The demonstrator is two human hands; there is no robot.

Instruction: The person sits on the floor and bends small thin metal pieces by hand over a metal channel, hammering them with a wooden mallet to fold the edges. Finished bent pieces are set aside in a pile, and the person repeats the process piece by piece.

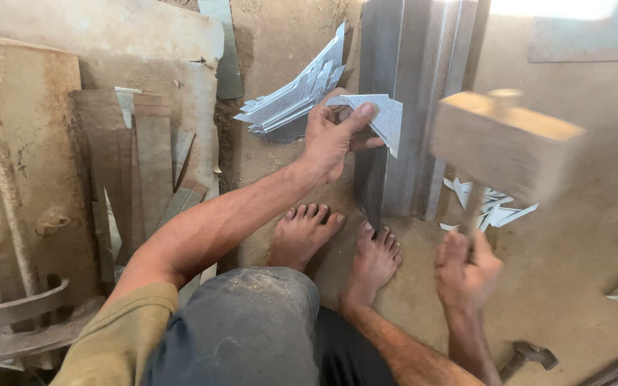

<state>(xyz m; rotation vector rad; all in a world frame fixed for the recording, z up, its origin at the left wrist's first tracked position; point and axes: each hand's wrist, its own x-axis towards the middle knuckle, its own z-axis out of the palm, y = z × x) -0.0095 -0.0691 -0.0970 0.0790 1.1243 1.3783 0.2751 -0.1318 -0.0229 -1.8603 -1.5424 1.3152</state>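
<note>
While the left hand [334, 136], arm outstretched, pinched a cut sheet-metal piece [380, 118] against the upright steel angle bar [409, 107], the right hand [466, 268] clenched the handle of a raised, blurred wooden mallet [506, 146].

The left hand [334, 136] is being stretched out toward twelve o'clock, thumb and fingers pinched shut; the right hand [466, 268] is being held fisted at four o'clock.

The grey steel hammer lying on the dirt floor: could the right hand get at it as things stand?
Probably not at once: the right hand is shut on the wooden mallet. The grey steel hammer lies uncovered just beside that forearm.
</note>
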